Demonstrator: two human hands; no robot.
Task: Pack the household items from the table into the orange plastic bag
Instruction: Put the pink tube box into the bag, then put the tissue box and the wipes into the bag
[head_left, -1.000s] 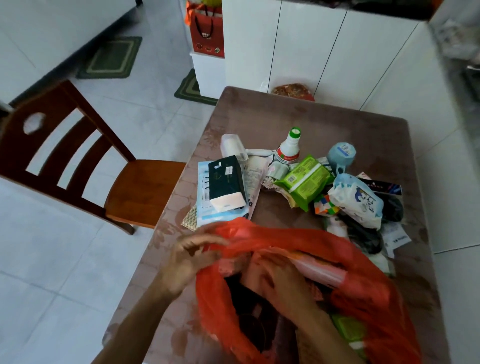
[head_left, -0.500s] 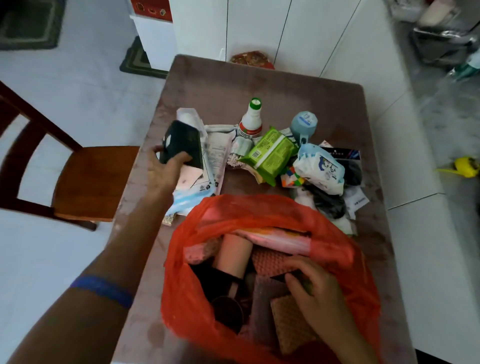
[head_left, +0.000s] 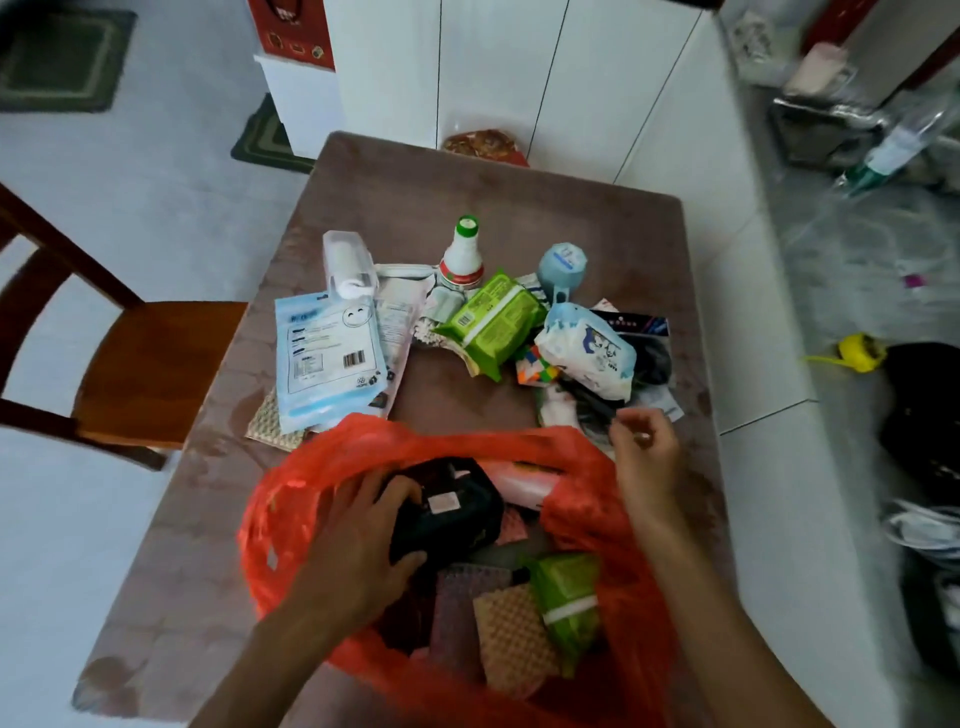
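Observation:
The orange plastic bag stands open at the table's near edge, with several items inside, among them a green wipes pack and textured pads. My left hand is inside the bag's mouth, gripping a black tissue pack. My right hand hovers over the bag's far right rim, fingers loosely curled, holding nothing. On the table beyond lie a blue mask packet, a clear case, a white bottle with a green cap, a green wipes pack, a puzzle cube and a blue-white pouch.
The brown table backs onto white cabinets. A wooden chair stands at the left. A white counter edge runs along the right, with clutter on the floor beyond it.
My left hand lifted the black tissue pack off the blue mask packet and carried it into the bag. My right hand came out of the bag and rose to its far right rim.

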